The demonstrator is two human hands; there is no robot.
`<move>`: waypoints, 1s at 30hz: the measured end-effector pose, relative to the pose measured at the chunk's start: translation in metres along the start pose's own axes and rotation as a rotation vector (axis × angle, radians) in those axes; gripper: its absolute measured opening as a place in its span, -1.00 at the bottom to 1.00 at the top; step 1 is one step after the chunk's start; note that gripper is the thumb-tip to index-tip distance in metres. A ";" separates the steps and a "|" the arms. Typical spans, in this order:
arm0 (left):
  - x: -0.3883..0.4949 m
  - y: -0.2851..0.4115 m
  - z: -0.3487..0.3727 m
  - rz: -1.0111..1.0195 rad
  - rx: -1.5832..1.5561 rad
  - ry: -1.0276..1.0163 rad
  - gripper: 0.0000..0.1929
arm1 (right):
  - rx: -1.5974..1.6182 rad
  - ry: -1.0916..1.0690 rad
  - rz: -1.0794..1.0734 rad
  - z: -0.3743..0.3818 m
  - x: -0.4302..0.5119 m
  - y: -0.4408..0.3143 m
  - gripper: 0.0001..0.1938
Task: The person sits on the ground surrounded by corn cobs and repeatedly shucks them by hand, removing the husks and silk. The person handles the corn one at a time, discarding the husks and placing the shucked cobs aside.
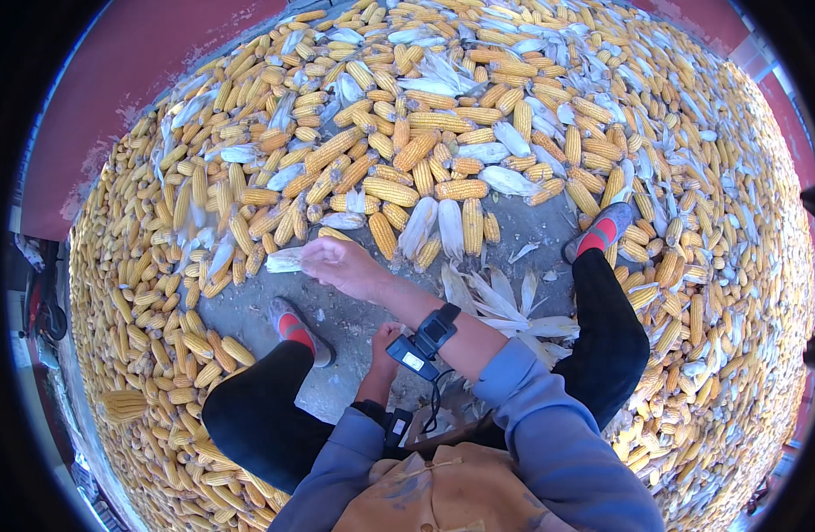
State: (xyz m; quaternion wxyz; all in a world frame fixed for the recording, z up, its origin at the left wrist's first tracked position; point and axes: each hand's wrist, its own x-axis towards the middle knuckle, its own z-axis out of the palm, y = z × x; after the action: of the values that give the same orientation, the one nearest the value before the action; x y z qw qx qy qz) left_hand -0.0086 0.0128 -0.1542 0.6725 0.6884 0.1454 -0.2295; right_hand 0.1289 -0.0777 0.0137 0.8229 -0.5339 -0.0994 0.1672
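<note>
My right hand (341, 267) reaches across to the left, its fingers around one end of a pale, husk-wrapped ear of corn (284, 261). Just past that hand lies a bare yellow cob (334, 233). Nearer my body, below the right forearm, is my left hand (385, 340). A dark strapped device (414, 357) on the right wrist partly covers it, so its grip cannot be made out. Between my feet, several husked ears (417, 226) and yellow cobs (383, 235) lie at the front edge of the pile.
A large pile of corn cobs (414, 123) spreads ahead and along both sides. Stripped husks (507, 302) lie on the concrete floor (354, 312) before my right knee. A blurred cob (123, 405) shows at left. A red wall (115, 86) stands behind the pile.
</note>
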 end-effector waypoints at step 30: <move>0.018 -0.015 -0.005 -0.409 0.021 0.018 -0.90 | -1.339 0.855 0.851 -0.236 -0.139 0.091 -0.21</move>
State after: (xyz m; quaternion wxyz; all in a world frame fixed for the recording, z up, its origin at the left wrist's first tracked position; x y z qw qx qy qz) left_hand -0.0008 0.0168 -0.1765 0.6034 0.6535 0.2859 -0.3565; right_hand 0.0657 -0.2959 -0.1641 0.1749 -0.9097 0.3446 0.1521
